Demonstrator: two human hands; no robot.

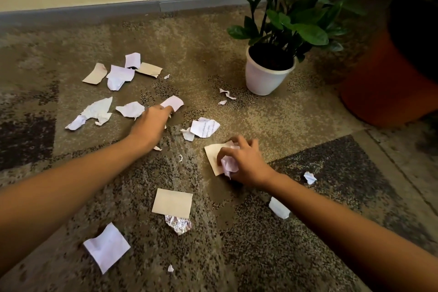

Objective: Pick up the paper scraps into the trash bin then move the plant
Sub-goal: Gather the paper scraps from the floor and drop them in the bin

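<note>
Several torn paper scraps lie scattered over a brown patterned carpet (296,125). My left hand (151,123) reaches forward and pinches a white scrap (174,102) at its fingertips. My right hand (246,161) is closed on a crumpled white wad (229,164) and presses on a beige scrap (213,156). A printed scrap (205,127) lies between the hands. A green plant in a white pot (265,76) stands at the back right. An orange bin (384,92) sits at the right edge.
A beige card (172,202) and a foil wad (179,224) lie near me, with a white scrap (106,246) at lower left. A cluster of scraps (118,76) lies at the back left. A grey skirting board (118,9) runs along the cream wall.
</note>
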